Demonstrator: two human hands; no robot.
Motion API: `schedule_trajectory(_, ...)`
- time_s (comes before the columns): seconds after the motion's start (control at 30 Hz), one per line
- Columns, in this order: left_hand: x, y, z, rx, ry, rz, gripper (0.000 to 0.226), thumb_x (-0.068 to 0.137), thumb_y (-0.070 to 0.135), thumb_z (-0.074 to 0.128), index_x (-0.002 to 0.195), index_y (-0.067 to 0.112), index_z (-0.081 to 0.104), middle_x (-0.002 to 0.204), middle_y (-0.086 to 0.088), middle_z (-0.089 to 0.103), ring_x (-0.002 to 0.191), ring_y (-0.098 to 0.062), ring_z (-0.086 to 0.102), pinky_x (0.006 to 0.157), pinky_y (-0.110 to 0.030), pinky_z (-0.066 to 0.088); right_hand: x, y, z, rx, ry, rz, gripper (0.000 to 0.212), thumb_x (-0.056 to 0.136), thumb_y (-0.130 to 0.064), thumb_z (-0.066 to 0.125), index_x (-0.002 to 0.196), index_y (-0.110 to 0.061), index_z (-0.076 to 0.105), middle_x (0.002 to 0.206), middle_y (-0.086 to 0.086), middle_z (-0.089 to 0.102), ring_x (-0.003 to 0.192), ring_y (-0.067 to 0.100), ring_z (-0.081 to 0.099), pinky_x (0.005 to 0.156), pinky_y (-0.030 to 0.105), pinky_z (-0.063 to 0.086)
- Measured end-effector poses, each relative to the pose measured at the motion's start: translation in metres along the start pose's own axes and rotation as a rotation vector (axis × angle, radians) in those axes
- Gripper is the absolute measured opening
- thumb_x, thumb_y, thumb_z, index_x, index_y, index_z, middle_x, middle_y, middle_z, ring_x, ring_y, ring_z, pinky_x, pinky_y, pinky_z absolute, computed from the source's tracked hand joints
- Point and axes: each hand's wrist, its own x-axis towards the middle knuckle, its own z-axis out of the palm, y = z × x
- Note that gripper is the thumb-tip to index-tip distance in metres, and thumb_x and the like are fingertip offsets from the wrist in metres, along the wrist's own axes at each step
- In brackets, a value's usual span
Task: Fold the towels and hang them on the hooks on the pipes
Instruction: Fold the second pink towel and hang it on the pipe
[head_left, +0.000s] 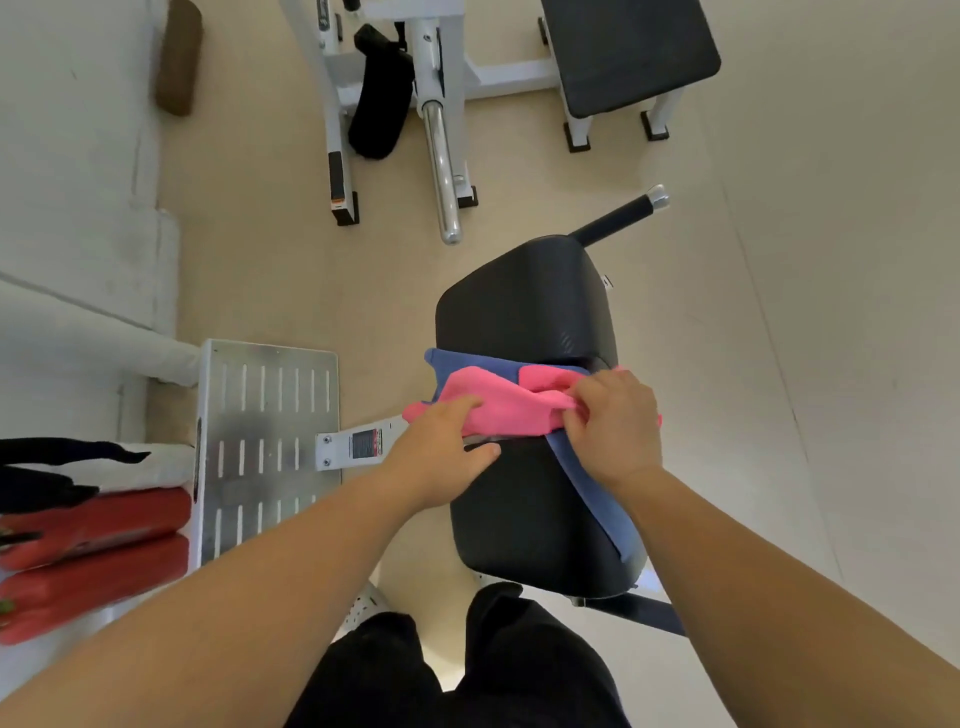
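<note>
a black padded worktop (524, 301), the two-part seat of a gym machine, stands in the middle of a pale beige floor (322, 270). across the gap between its two cushions lies a blue towel (467, 364), one strip of it trailing down the near cushion toward the right edge. a pink towel (504, 405) lies on top of the blue one, bunched and creased. the left hand (441, 452) grips the pink towel's left end, fingers curled over the cloth and thumb lower, by the cushion's edge. the right hand (613, 426) is clenched in the bunched cloth at the towel's right end, fingers curled into the folds. the two hands are apart, with the pink cloth stretched between them. a handle with a black grip and chrome cap (618, 215) juts out beyond the far cushion. left of the worktop a perforated metal plate (265, 415) sits low by the floor, and beside it, at the left edge, are two red padded rolls (93, 519). a white ledge (67, 156) runs along the left side of the room with a brown pad (179, 57) against it. farther off stands a white machine frame (431, 62) with a chrome bar (441, 171) and a black pad (379, 93) leaning on it, and to its right a second black seat (628, 52) on white legs. at the bottom are the person's black trousers (467, 670).
</note>
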Motion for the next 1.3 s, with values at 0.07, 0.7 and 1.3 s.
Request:
schedule_trajectory(0.07, 0.001, 0.009, 0.002, -0.095, 0.046, 0.001, 0.054, 0.099, 0.04, 0.058, 0.149, 0.028, 0.042, 0.142, 0.001, 0.052, 0.124, -0.023, 0.053, 0.107, -0.042, 0.046, -0.009, -0.005, -0.001, 0.16, 0.106, -0.08, 0.016, 0.081, -0.022, 0.059, 0.071, -0.013, 0.068, 0.073, 0.007, 0.066, 0.071, 0.032, 0.057, 0.068, 0.04, 0.044)
schedule_trajectory(0.7, -0.006, 0.007, 0.072, -0.222, -0.123, -0.057, 0.055, 0.099, 0.027, 0.059, 0.151, 0.028, 0.041, 0.148, -0.002, 0.052, 0.131, -0.02, 0.052, 0.111, -0.036, 0.041, -0.064, -0.021, -0.014, 0.055, -0.338, 0.116, 0.052, 0.103, -0.03, 0.043, 0.154, -0.031, 0.031, 0.133, -0.001, 0.058, 0.107, 0.023, 0.063, 0.067, 0.03, 0.037)
schedule_trajectory(1.3, 0.004, -0.016, 0.078, -0.68, -0.054, -0.104, 0.074, 0.095, 0.011, 0.063, 0.156, 0.03, 0.028, 0.142, 0.002, 0.054, 0.119, -0.012, 0.055, 0.087, -0.018, 0.045, -0.054, -0.049, 0.002, 0.165, -0.206, -0.137, 0.01, 0.087, -0.012, 0.064, 0.087, -0.012, 0.075, 0.08, 0.009, 0.062, 0.077, 0.028, 0.057, 0.067, 0.037, 0.042)
